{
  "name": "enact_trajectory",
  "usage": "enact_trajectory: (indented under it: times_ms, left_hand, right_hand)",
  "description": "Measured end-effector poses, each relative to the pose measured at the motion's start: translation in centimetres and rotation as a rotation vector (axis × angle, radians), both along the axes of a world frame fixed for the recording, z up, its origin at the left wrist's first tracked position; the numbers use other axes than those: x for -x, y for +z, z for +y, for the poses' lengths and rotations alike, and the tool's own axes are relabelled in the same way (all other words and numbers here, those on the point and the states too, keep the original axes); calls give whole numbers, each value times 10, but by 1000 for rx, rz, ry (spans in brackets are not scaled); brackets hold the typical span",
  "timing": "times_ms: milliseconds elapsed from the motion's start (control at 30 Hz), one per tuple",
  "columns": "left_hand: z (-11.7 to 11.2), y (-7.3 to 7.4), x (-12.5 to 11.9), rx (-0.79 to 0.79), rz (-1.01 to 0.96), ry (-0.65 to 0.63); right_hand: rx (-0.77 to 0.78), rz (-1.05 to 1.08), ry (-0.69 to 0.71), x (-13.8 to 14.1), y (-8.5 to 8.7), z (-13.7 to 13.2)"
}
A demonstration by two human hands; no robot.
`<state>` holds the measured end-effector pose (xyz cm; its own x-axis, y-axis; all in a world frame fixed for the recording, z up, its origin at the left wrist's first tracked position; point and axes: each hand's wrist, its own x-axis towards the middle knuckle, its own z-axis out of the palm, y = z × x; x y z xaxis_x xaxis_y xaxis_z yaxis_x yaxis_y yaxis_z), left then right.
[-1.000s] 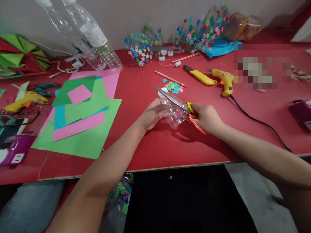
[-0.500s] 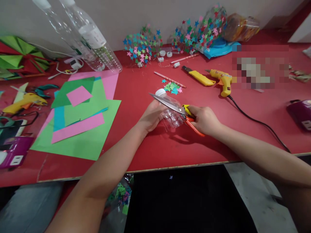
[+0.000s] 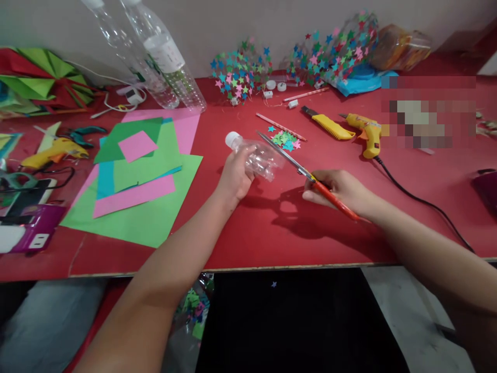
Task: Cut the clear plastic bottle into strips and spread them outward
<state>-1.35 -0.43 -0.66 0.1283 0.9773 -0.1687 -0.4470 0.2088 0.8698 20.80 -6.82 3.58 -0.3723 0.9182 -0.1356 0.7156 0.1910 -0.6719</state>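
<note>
My left hand (image 3: 236, 173) is wrapped round a clear plastic bottle (image 3: 262, 159) with a white cap, tilted with its cap to the upper left. The bottle's lower end looks cut off and uneven. In my right hand (image 3: 337, 190) is a pair of scissors (image 3: 297, 167) with red and yellow handles. Their blades point to the upper left, look nearly closed, and lie just right of the bottle's cut end; whether they touch it I cannot tell. Behind the blades lies a small pile of paper stars (image 3: 286, 140).
Coloured paper sheets (image 3: 155, 217) lie left, with two tall bottles (image 3: 166, 57) behind. Farther back are a yellow cutter knife (image 3: 333, 127), a corded glue gun (image 3: 370, 135) and star-covered clear shapes (image 3: 240, 72). Another glue gun (image 3: 54, 151) is at far left. The table's front edge (image 3: 279, 268) runs near my body.
My left hand has moved the bottle slightly left and turned it. My right hand has drawn the scissors off the bottle to the right, and the blades have turned.
</note>
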Motion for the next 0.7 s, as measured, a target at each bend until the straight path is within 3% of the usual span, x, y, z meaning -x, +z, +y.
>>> enact_trajectory:
  times_ms: [333,467,700]
  left_hand:
    - [21,-12,20,-52,-74,291]
    - [20,-12,18,-45,-67,293]
    - [3,2,3,-43,-11,277]
  right_hand:
    - [94,-164,60,-9,6,2]
    - [117,-164,57,-10,6,2]
    - [147,-166,61,-8,5,0]
